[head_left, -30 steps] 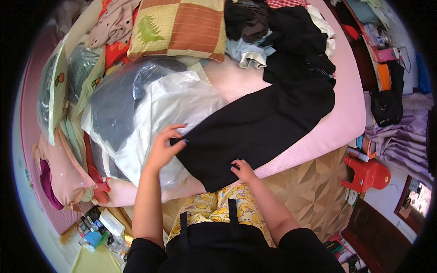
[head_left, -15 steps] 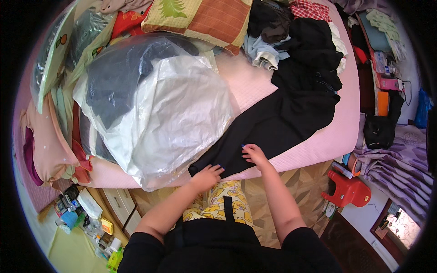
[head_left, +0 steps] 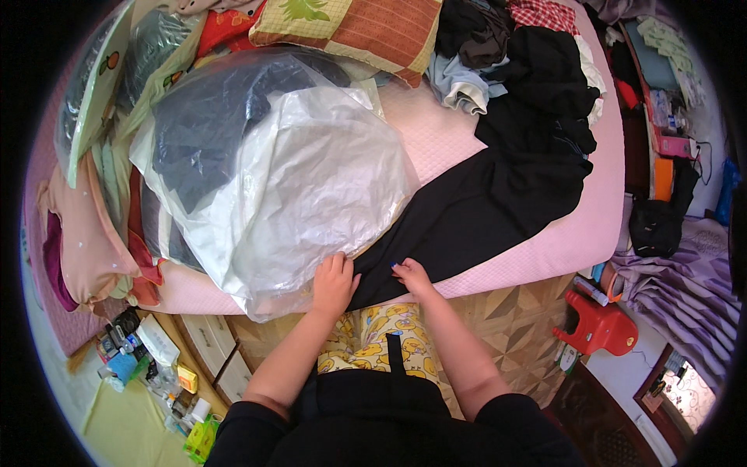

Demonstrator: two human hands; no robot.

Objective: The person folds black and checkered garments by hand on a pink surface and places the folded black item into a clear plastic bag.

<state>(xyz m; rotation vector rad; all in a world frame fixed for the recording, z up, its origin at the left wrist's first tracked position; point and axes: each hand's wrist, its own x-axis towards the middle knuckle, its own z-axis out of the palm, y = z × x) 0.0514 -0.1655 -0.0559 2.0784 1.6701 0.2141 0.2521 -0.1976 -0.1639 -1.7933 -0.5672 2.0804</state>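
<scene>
Resting at the bed's near edge: both hands, low centre of the head view, forearms coming up from the lower edge.
Left hand [head_left: 334, 284]: lies flat, fingers spread open and pointing up the frame, palm down where the clear plastic bag [head_left: 311, 187] meets the black garment [head_left: 482, 202]; it grips nothing that can be seen.
Right hand [head_left: 411, 275]: just right of the left hand, fingers loosely curled down onto the lower tip of the black garment; whether it pinches the cloth cannot be told.
Black garment: a long dark cloth stretched diagonally from the hands at lower centre up to the upper right of the frame, its narrow end directly under the right hand and touching the left hand's thumb side.
Clear plastic bag: large, puffed, centre-left of the frame, just above and left of the left hand; dark clothing shows through its upper part.
Bed [head_left: 545, 249]: pink quilted cover, bare along the lower right edge beside the garment.
Pillow [head_left: 366, 27]: checked orange and green, top centre.
Clothes pile [head_left: 545, 70]: dark and light pieces, upper right, joined to the garment's far end.
Red stool [head_left: 603, 327]: on the patterned floor, lower right, well apart from the hands.
Yellow printed cloth [head_left: 373, 342]: on the person's lap, just below both hands.
</scene>
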